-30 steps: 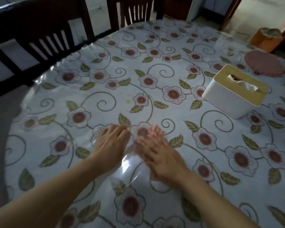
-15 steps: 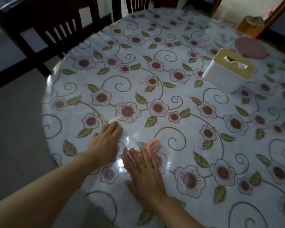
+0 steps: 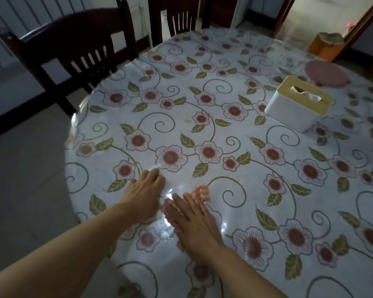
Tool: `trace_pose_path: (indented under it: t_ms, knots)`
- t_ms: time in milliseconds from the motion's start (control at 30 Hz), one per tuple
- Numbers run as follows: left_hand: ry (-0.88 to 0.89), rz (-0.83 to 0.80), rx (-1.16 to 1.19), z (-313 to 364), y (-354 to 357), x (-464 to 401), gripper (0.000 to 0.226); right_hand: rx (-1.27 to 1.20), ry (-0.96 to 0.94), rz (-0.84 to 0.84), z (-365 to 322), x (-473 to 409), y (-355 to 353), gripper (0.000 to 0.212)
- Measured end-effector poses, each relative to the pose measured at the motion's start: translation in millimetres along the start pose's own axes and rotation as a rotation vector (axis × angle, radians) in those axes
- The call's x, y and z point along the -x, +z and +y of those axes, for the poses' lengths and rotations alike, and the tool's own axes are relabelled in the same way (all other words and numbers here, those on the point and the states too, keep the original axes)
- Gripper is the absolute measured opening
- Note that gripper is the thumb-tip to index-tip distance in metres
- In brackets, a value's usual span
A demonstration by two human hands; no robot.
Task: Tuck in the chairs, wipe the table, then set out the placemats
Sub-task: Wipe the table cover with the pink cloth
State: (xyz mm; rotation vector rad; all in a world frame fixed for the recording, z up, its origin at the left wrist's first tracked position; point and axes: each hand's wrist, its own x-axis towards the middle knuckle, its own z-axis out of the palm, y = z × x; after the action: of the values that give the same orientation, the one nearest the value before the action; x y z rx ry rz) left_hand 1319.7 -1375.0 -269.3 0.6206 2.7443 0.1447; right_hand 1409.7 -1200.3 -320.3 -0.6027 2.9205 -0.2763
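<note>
A round table under a glossy floral cover fills the view. My left hand lies flat on it near the left edge, fingers spread, holding nothing. Just to its right, my right hand presses flat on a pink cloth, which shows past the fingertips. A round pink placemat lies at the far right of the table. Two dark wooden chairs, one at the far left and one at the back, stand close against the table edge.
A white tissue box with a tan lid sits on the table's right half, in front of the placemat. A small yellowish spot marks the cover. An orange-brown stool stands by the doorway beyond. Grey floor lies to the left.
Both hands, the right one with the cloth under it, slid back across the cover toward the table's near left edge. In the last half second they barely shifted.
</note>
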Motion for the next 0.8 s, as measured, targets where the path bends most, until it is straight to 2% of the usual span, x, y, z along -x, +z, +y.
trace_pose_path:
  t_ms: [100, 167, 233, 367, 533, 633, 700, 800]
  knots:
    - [0.071, -0.015, -0.028, -16, -11, -17, 0.058, -0.040, 0.047, 0.035, 12, -31, -5, 0.067]
    - [0.086, 0.002, -0.019, -32, -19, -37, 0.054, -0.014, 0.098, 0.062, 21, -52, -8, 0.062]
    - [0.116, 0.011, -0.002, -50, -31, -64, 0.053, 0.006, 0.169, 0.069, 31, -76, -11, 0.069]
    - [0.181, -0.005, -0.021, -85, -51, -120, 0.045, -0.029, 0.464, 0.188, 54, -134, -21, 0.067]
    - [0.290, -0.038, -0.061, -120, -64, -175, 0.051, -0.107, 0.840, 0.320, 41, -185, -26, 0.064]
    - [0.314, 0.007, -0.046, -130, -71, -197, 0.048, -0.146, 0.872, 0.365, 37, -182, -22, 0.067]
    - [0.322, 0.031, -0.043, -137, -75, -213, 0.049, -0.207, 0.894, 0.410, 46, -186, -20, 0.058]
    - [0.308, 0.055, -0.013, -148, -78, -229, 0.048, -0.311, 1.064, 0.524, 67, -211, -39, 0.048]
